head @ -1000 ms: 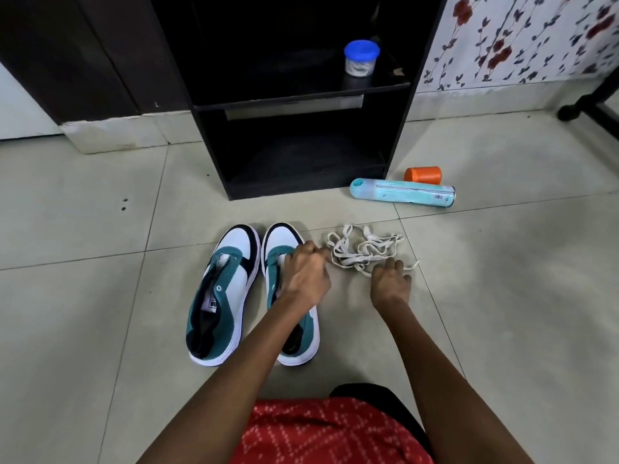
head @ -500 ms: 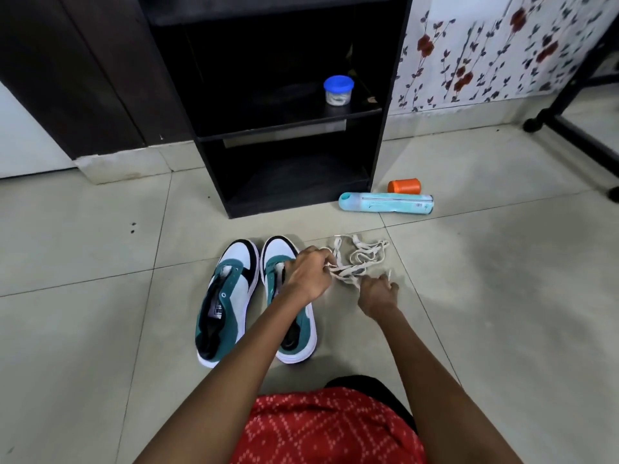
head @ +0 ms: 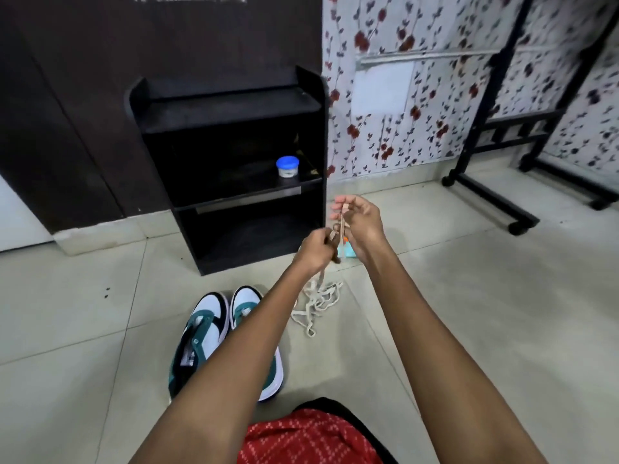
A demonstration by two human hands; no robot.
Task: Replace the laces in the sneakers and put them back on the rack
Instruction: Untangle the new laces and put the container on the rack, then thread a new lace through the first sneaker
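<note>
Two teal, white and black sneakers without laces lie side by side on the tiled floor, the left sneaker (head: 200, 336) in full view and the right sneaker (head: 246, 304) partly under my left forearm. To their right a tangle of cream laces (head: 318, 303) lies on the floor. One strand runs up from it. My left hand (head: 313, 249) grips that strand lower down, and my right hand (head: 360, 221) pinches it higher up, both raised in front of the black shoe rack (head: 231, 182).
A small jar with a blue lid (head: 287, 166) stands on the rack's middle shelf. A light blue bottle (head: 346, 252) on the floor shows only a sliver behind my hands. A black metal frame on castors (head: 489, 192) stands at the right by the flowered wall.
Both hands have risen from the floor with a strand of lace, pulling it up out of the tangle. My view has tilted up, so the whole rack now shows.
</note>
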